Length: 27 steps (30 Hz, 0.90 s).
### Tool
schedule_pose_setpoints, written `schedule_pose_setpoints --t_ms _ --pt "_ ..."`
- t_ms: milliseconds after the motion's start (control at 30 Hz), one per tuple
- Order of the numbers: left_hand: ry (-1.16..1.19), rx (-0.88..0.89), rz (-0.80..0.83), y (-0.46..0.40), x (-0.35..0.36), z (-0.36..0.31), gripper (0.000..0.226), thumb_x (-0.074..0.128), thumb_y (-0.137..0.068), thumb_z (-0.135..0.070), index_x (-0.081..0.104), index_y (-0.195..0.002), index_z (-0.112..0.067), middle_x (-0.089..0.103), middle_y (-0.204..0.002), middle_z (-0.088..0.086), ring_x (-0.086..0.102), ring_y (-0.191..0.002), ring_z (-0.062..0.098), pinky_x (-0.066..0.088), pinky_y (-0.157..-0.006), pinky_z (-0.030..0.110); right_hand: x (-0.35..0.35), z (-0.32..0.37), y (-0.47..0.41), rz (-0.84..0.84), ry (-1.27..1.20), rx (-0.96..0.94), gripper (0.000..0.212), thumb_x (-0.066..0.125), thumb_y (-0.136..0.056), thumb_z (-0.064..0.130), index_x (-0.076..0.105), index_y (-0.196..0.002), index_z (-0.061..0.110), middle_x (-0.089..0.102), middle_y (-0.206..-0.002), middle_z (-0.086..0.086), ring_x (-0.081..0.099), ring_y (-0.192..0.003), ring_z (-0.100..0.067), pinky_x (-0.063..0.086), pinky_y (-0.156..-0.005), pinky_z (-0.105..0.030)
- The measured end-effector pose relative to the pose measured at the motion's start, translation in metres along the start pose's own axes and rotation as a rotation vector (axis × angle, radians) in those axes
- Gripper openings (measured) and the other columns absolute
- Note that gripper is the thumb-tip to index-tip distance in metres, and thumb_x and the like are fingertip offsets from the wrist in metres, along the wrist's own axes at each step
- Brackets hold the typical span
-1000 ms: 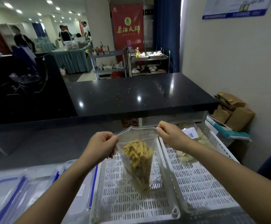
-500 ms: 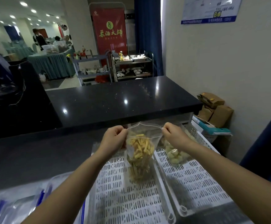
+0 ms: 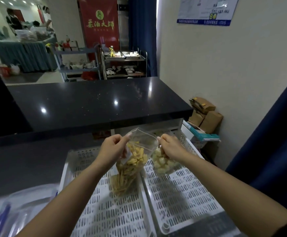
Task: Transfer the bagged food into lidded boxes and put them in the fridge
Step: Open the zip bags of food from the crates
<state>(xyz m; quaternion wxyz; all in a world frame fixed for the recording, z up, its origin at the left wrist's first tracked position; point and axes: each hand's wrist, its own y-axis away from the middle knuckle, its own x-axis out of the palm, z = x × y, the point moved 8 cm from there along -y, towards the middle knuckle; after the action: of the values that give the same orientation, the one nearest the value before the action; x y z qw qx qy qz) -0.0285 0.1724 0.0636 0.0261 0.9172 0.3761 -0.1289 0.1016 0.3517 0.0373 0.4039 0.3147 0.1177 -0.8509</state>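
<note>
A clear zip bag of yellow food strips (image 3: 130,170) hangs over the left white slotted tray (image 3: 105,211), its bottom resting on the tray. My left hand (image 3: 112,149) pinches the bag's left top edge and my right hand (image 3: 171,148) pinches the right top edge, with the mouth pulled apart between them. A second clear bag of pale chunks (image 3: 162,164) lies in the right white slotted tray (image 3: 187,194), partly hidden by my right hand. Clear boxes with blue-trimmed lids (image 3: 11,214) sit at the lower left, blurred.
A raised black counter (image 3: 96,101) runs behind the trays. Brown paper bags (image 3: 204,115) and a teal-edged box (image 3: 200,134) stand by the right wall. A blue curtain (image 3: 276,142) hangs at the right. Carts and people are far back.
The view has swung left to right, so the trays sit more central. Both hands have come closer together on the bag top, and the bag now leans to the left.
</note>
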Motion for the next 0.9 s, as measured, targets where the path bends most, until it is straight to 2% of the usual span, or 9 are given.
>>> schedule_pose_setpoints --t_ms 133,300,367,433,533,667,733,800,900 --pt "0.004 -0.011 0.007 0.008 0.004 0.0 0.052 0.055 -0.082 -0.06 0.059 -0.072 -0.008 0.063 -0.058 0.002 0.061 -0.054 0.015 0.053 -0.056 0.025 -0.002 -0.003 0.007 -0.004 -0.059 -0.005 0.04 0.039 -0.101 0.044 0.054 -0.091 0.008 0.06 -0.072 -0.004 0.06 -0.064 -0.019 0.051 -0.066 -0.04" --pt "-0.007 0.042 0.163 0.024 0.014 -0.004 0.047 0.062 -0.08 -0.053 0.063 -0.078 -0.006 0.067 -0.074 0.01 0.065 -0.065 0.021 0.055 -0.061 0.024 -0.008 -0.013 0.027 -0.006 -0.095 0.014 0.026 0.042 -0.1 0.041 0.055 -0.093 0.02 0.066 -0.079 -0.003 0.065 -0.069 -0.014 0.056 -0.07 -0.038" --pt "-0.074 0.083 0.227 0.032 0.022 -0.004 0.04 0.063 -0.085 -0.047 0.064 -0.08 -0.007 0.066 -0.077 0.012 0.064 -0.07 0.028 0.056 -0.065 0.031 -0.009 -0.018 0.039 0.003 -0.088 0.031 0.022 0.044 -0.1 0.041 0.055 -0.094 0.023 0.068 -0.086 -0.003 0.067 -0.077 -0.016 0.057 -0.075 -0.039" --pt "-0.152 0.108 0.247 0.04 0.029 -0.004 0.029 0.062 -0.087 -0.044 0.066 -0.083 -0.016 0.068 -0.081 0.006 0.066 -0.074 0.022 0.056 -0.068 0.034 -0.013 -0.02 0.051 0.004 -0.086 0.041 0.02 0.045 -0.1 0.041 0.056 -0.098 0.025 0.068 -0.093 -0.001 0.067 -0.084 -0.015 0.057 -0.079 -0.038" --pt "-0.185 0.084 0.344 0.052 0.043 -0.002 0.021 0.063 -0.088 -0.045 0.067 -0.097 -0.026 0.069 -0.093 -0.007 0.065 -0.087 0.007 0.055 -0.075 0.025 -0.015 -0.023 0.072 0.004 -0.073 0.055 0.021 0.048 -0.098 0.042 0.058 -0.108 0.025 0.066 -0.105 0.002 0.065 -0.096 -0.013 0.055 -0.087 -0.039" --pt "-0.177 0.044 0.463 0.066 0.063 0.001 0.036 0.06 -0.091 -0.039 0.057 -0.124 -0.024 0.061 -0.12 -0.009 0.058 -0.109 0.006 0.048 -0.076 0.014 -0.023 -0.029 0.091 -0.021 -0.003 0.084 0.031 0.051 -0.097 0.043 0.056 -0.122 0.025 0.062 -0.117 0.004 0.059 -0.107 -0.013 0.049 -0.096 -0.043" --pt "-0.2 0.043 0.516 0.074 0.072 0.002 0.05 0.06 -0.091 -0.038 0.048 -0.137 -0.022 0.053 -0.135 -0.003 0.053 -0.118 0.01 0.048 -0.088 0.021 -0.028 -0.034 0.097 -0.038 0.001 0.107 0.036 0.052 -0.096 0.045 0.053 -0.128 0.028 0.06 -0.121 0.006 0.057 -0.111 -0.011 0.048 -0.099 -0.043" --pt "-0.223 0.031 0.552 0.078 0.079 0.004 0.062 0.061 -0.09 -0.04 0.038 -0.145 -0.022 0.045 -0.145 0.0 0.048 -0.127 0.016 0.046 -0.102 0.035 -0.031 -0.038 0.099 -0.043 0.013 0.118 0.038 0.054 -0.095 0.044 0.052 -0.13 0.029 0.06 -0.121 0.005 0.057 -0.111 -0.013 0.048 -0.099 -0.043" --pt "-0.267 0.015 0.551 0.076 0.09 0.004 0.071 0.062 -0.09 -0.041 0.029 -0.15 -0.022 0.037 -0.152 0.002 0.041 -0.134 0.02 0.041 -0.108 0.044 -0.038 -0.043 0.095 -0.041 0.033 0.145 0.042 0.055 -0.095 0.043 0.049 -0.134 0.027 0.06 -0.122 0.002 0.058 -0.112 -0.016 0.048 -0.099 -0.043"
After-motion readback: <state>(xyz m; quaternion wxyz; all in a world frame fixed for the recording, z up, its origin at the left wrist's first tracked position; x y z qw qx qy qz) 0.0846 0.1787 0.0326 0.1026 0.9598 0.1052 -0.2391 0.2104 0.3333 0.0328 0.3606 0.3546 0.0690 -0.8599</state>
